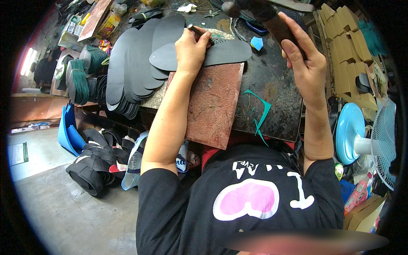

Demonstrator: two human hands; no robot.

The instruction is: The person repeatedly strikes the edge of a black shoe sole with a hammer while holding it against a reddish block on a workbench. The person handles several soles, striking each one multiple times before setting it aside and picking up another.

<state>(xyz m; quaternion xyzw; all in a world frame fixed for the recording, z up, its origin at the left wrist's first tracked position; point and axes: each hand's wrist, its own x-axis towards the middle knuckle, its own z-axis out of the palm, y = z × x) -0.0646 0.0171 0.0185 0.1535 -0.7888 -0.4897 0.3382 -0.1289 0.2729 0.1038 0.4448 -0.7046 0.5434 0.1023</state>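
My left hand [190, 51] is closed round a short dark punch [194, 30], held over a black shoe sole [231, 52]. Small dots mark the sole's far edge beside my fingers; the punch's lower tip is hidden by my hand. The sole lies across the far end of a reddish, rough board [216, 100]. To the right and above, my right hand [307, 63] grips a hammer [282, 29] by its dark handle, raised off the table. The hammer's head is at the top of the picture, away from the punch.
Fanned stacks of black soles [127, 68] lie left of the board, by green cord bundles [77, 83]. Green scrap [263, 111] and a blue piece [256, 43] lie on the dark table [278, 91]. Cardboard boxes [344, 55] and a fan [351, 134] stand right.
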